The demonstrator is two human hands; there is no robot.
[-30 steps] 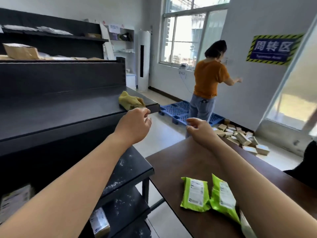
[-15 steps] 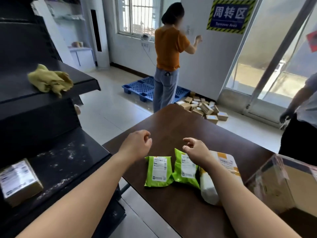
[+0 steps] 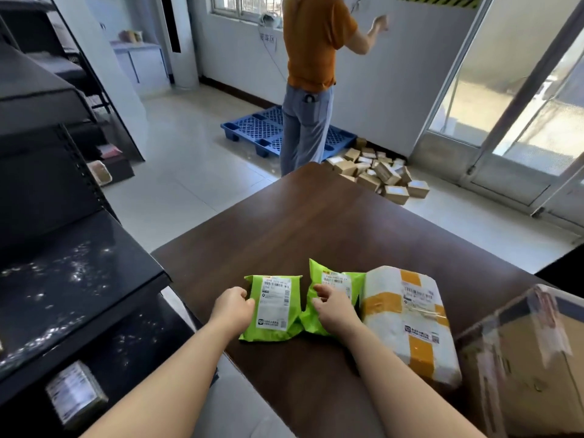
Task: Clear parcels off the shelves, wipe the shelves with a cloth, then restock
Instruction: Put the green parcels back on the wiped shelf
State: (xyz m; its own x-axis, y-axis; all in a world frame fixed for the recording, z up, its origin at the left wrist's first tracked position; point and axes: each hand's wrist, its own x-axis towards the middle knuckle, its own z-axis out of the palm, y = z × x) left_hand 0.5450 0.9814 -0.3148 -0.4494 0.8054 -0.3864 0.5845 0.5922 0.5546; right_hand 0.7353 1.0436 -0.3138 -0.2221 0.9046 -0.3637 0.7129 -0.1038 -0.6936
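Two green parcels with white labels lie side by side on the brown table (image 3: 316, 216). My left hand (image 3: 234, 308) has its fingers curled round the left edge of the left green parcel (image 3: 275, 306). My right hand (image 3: 335, 308) lies on the right green parcel (image 3: 336, 279), fingers curled at its left edge. A white parcel with orange tape (image 3: 410, 324) touches the right green one. The black shelf (image 3: 79, 279) stands at my left, its dusty board bare. The cloth is out of view.
A taped cardboard box (image 3: 521, 358) sits at the table's right end. A small labelled parcel (image 3: 76, 395) lies on a lower shelf. A person in an orange top (image 3: 313, 74) stands beyond the table by a blue pallet (image 3: 252, 128) and several small boxes (image 3: 379, 175) on the floor.
My view has swung right and down from the shelf to the table. Both hands dropped from mid-air onto the two green parcels. The yellow cloth left the view.
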